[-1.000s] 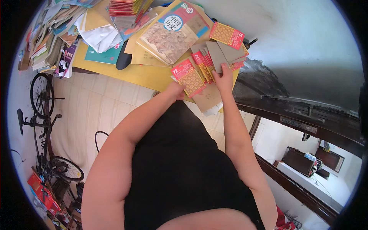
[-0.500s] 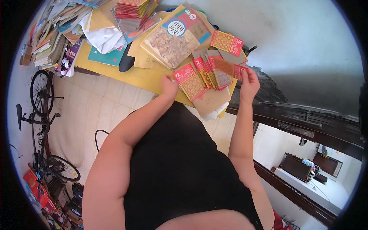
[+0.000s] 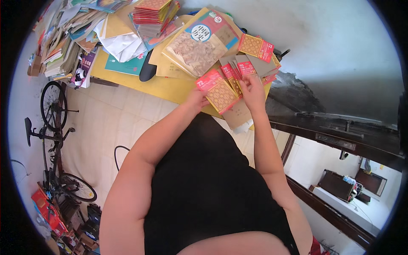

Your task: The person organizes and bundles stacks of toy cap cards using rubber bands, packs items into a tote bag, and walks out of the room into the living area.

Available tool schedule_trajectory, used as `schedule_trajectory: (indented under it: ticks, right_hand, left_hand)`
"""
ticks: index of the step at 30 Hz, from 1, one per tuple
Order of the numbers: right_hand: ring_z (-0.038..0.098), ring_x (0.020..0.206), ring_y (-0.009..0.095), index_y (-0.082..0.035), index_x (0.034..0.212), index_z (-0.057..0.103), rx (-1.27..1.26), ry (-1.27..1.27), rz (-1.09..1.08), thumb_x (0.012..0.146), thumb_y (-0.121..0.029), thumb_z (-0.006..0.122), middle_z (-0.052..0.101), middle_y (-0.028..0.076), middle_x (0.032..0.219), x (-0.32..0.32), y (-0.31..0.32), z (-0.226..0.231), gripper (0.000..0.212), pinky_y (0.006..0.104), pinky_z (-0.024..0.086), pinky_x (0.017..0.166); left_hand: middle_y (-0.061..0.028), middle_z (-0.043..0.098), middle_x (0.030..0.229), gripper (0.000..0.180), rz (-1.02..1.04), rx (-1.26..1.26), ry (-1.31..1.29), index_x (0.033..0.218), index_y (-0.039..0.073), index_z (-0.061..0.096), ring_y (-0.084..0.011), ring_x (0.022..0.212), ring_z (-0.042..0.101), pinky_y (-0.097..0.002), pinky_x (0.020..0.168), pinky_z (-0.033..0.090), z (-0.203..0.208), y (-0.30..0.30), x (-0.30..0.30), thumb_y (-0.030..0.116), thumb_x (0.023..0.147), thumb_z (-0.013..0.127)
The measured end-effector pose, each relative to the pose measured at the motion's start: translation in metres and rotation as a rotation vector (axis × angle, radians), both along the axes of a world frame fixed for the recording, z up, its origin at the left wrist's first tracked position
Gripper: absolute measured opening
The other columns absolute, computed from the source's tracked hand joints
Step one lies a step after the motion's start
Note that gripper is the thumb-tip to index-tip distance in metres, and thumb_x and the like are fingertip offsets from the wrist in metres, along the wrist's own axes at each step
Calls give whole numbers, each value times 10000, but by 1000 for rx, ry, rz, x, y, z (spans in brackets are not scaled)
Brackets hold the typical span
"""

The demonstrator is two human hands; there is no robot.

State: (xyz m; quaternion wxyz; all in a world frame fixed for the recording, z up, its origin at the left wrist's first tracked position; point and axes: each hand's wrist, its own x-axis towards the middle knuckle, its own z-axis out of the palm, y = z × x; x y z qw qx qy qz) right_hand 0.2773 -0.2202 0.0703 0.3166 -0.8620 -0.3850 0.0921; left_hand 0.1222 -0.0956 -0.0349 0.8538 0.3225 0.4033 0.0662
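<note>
Left hand (image 3: 197,99) has moved onto the front packet (image 3: 219,91), right hand (image 3: 253,90) inward. Stack (image 3: 155,18) looks done, piled beyond left fingers; these curl round the front packet's left edge. Right fingers pinch nearly closed on fanned packets (image 3: 232,75); loose packet (image 3: 256,46) beyond them seems left over.

Left hand (image 3: 197,99) at red-and-gold packet (image 3: 219,91)

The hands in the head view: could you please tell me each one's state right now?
Left hand: closed on the near red-and-gold packet at its left edge.
Right hand: curled at the overlapping packets; its grip cannot be told.
</note>
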Motion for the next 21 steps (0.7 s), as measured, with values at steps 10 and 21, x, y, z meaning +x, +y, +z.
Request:
schedule_trajectory:
  ticks: [10, 21]
  right_hand:
    - [599, 528, 118, -29, 851, 609, 105, 1099, -348, 866, -271, 628, 653, 76, 769, -31, -46, -96, 243, 216, 435, 439]
    - [543, 416, 118, -19, 703, 632, -69, 958, -412, 836, -270, 655, 626, 60, 614, -35, -35, -109, 285, 236, 399, 371]
  left_hand:
    - [-95, 621, 927, 224, -132, 81, 280, 1069, 50, 535, -208, 730, 633, -339, 631, 550, 12, 0, 0, 212, 914, 537]
    - [-147, 602, 764, 367, -263, 295, 482, 932, -29, 553, -262, 616, 639, -348, 497, 549, -18, 22, 4, 325, 863, 620]
